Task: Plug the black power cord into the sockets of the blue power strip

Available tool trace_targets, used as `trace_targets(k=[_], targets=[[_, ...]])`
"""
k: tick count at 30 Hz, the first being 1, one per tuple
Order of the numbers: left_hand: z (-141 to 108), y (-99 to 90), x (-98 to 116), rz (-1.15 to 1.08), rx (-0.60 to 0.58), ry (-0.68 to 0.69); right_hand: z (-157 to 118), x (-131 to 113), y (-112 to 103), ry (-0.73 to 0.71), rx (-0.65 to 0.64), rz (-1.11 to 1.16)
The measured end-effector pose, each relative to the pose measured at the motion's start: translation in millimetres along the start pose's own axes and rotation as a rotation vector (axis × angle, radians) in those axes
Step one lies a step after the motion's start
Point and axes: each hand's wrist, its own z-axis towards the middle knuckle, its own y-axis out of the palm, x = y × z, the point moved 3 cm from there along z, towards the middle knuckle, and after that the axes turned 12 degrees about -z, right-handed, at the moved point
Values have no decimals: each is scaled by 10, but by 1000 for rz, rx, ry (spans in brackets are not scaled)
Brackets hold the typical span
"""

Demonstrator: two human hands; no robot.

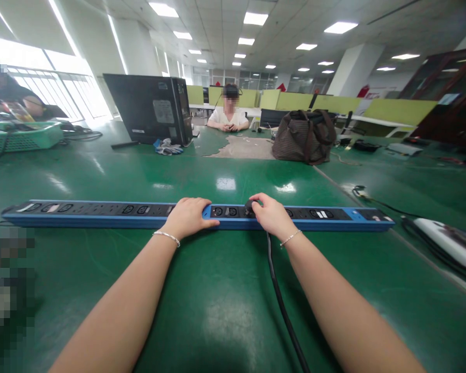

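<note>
A long blue power strip [93, 221] with black sockets along its top lies crosswise on the green table [225, 321]. My left hand [188, 215] grips it near the middle, thumb along the front edge and fingers over the far side. To the right of that, my right hand [274, 213] pinches a black plug [249, 208] against the strip's sockets. How deep the plug sits is hidden by my fingers. From beneath my right hand a thick black cord [275, 282] runs down toward the table's near edge.
Farther back stand a black computer tower [140, 109], gloves [168, 147] and a brown bag [303, 137]. At left is a green basket [23, 139]; at right, a white device [446, 241] with cables. One person [228, 118] sits opposite, another at far left.
</note>
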Motion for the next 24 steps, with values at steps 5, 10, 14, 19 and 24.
trace_targets(k=[5, 10, 14, 19, 24], targets=[[-5, 25, -14, 1, 32, 35, -50, -118, -4, 36, 29, -144], [-10, 21, -6, -13, 31, 14, -94, -213, -9, 42, 22, -218], [-10, 17, -4, -20, 31, 3, -75, -221, 3, 45, 22, -197], [-7, 25, -11, -25, 37, 9, -11, -135, 26, 50, 10, -64], [-8, 29, -15, -15, 47, 25, 3, -87, 33, 64, -70, 116]])
